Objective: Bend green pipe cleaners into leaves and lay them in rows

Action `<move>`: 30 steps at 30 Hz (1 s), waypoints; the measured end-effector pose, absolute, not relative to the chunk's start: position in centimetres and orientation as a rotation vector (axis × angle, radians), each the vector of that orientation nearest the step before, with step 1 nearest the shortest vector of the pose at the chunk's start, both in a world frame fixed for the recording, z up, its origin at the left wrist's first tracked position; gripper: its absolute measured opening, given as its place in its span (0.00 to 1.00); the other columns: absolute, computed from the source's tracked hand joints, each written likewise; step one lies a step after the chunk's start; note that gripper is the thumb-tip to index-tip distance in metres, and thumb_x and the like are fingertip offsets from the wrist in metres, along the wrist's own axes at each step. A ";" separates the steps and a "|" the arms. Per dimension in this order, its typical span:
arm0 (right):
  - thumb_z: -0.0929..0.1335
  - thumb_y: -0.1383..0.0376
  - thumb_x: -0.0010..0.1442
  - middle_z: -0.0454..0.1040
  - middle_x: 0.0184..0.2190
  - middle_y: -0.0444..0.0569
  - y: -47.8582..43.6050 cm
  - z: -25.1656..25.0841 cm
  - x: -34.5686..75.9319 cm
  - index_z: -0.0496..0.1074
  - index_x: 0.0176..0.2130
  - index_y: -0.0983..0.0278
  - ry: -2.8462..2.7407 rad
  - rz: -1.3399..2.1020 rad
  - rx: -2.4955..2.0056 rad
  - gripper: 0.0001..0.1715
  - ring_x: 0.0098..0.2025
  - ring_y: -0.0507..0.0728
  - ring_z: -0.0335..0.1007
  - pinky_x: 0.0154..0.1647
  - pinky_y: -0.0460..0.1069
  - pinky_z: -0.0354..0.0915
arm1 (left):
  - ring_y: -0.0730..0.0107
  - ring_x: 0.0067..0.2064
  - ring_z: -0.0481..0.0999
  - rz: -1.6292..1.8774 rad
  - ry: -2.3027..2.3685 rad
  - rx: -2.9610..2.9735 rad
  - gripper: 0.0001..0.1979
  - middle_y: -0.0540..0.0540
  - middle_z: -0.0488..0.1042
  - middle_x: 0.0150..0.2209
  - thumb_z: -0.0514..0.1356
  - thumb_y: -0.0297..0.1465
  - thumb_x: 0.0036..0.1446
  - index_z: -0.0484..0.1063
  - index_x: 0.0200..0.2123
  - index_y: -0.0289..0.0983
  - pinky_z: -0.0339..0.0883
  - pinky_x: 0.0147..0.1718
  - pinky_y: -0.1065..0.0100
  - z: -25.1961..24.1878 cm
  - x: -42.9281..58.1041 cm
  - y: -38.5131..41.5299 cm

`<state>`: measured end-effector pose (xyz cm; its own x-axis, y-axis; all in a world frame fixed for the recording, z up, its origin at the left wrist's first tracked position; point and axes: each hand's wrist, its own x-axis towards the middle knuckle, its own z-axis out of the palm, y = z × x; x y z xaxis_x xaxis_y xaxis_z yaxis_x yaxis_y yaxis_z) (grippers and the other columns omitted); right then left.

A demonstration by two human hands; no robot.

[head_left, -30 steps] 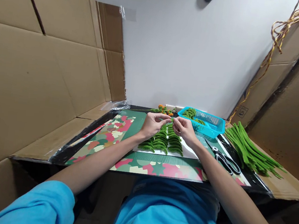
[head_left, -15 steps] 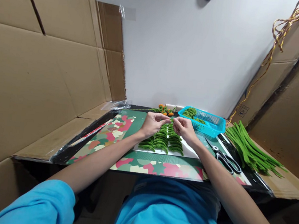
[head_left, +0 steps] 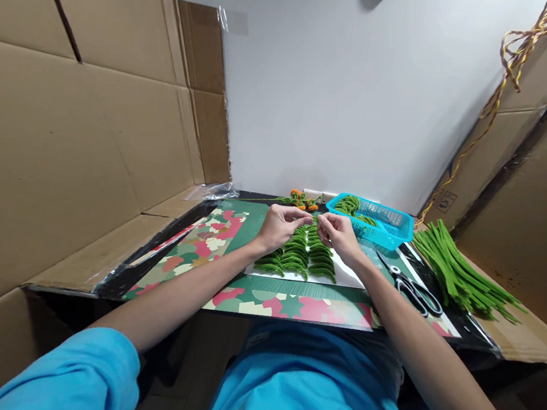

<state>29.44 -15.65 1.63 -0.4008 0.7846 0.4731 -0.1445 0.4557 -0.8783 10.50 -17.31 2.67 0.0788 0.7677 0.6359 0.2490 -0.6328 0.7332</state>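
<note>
Over the middle of the mat, my left hand (head_left: 279, 226) and my right hand (head_left: 339, 234) meet with fingertips pinched close together. A short green pipe cleaner (head_left: 315, 219) shows between them, mostly hidden by the fingers. Below the hands, curved green pipe-cleaner pieces (head_left: 295, 261) lie in three columns on a white sheet (head_left: 347, 277). The far ends of these columns are partly covered by my hands.
A blue basket (head_left: 395, 238) with green curved pieces stands behind my right hand. Scissors (head_left: 413, 291) and a bundle of long green pipe cleaners (head_left: 461, 273) lie to the right. Orange flowers (head_left: 302, 200) lie at the back. Cardboard walls (head_left: 85, 140) flank the patterned mat (head_left: 290, 307).
Both hands keep almost the same pinched pose in the same place. Only the camera view has shifted very slightly.
</note>
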 end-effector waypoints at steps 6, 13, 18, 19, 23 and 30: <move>0.69 0.39 0.64 0.62 0.17 0.39 -15.5 1.6 29.5 0.67 0.27 0.61 -1.707 1.074 -0.552 0.31 0.19 0.49 0.53 0.19 0.47 0.49 | 0.71 0.24 0.77 1.536 1.039 1.895 0.19 0.40 0.85 0.35 0.73 0.45 0.55 0.85 0.38 0.33 0.71 0.23 0.71 2.5 10.5 -17.1; 0.70 0.44 0.66 0.66 0.20 0.41 -15.3 1.1 29.8 0.72 0.29 0.62 -1.797 0.912 -0.561 0.27 0.22 0.51 0.56 0.24 0.47 0.52 | 0.80 0.17 0.66 1.319 0.985 1.790 0.21 0.45 0.81 0.31 0.69 0.47 0.58 0.82 0.37 0.32 0.59 0.14 0.73 2.9 10.6 -17.3; 0.71 0.49 0.68 0.75 0.32 0.45 -15.1 0.6 30.1 0.75 0.49 0.61 -1.889 0.520 -0.608 0.19 0.27 0.53 0.66 0.28 0.48 0.60 | 0.82 0.16 0.63 1.346 0.958 1.642 0.20 0.49 0.78 0.28 0.70 0.47 0.56 0.79 0.33 0.33 0.56 0.13 0.74 3.1 10.5 -17.1; 0.70 0.51 0.70 0.77 0.35 0.46 -15.0 0.5 30.1 0.75 0.51 0.60 -1.918 0.391 -0.610 0.18 0.28 0.53 0.68 0.30 0.48 0.62 | 0.82 0.16 0.63 1.338 0.955 1.617 0.20 0.49 0.78 0.28 0.71 0.47 0.56 0.79 0.33 0.33 0.55 0.13 0.74 3.1 10.5 -17.1; 0.65 0.56 0.75 0.79 0.41 0.50 -15.0 0.3 30.4 0.77 0.51 0.59 -1.940 0.131 -0.580 0.15 0.31 0.55 0.72 0.33 0.49 0.66 | 0.83 0.16 0.62 1.268 0.964 1.560 0.21 0.50 0.75 0.26 0.72 0.47 0.55 0.78 0.31 0.33 0.53 0.14 0.75 3.3 10.4 -17.4; 0.65 0.57 0.75 0.80 0.40 0.52 -15.2 0.4 30.6 0.81 0.44 0.59 -1.917 0.077 -0.565 0.16 0.33 0.56 0.73 0.33 0.50 0.68 | 0.85 0.17 0.61 1.196 0.936 1.509 0.24 0.49 0.75 0.27 0.74 0.49 0.51 0.78 0.32 0.32 0.50 0.14 0.76 3.6 10.7 -17.8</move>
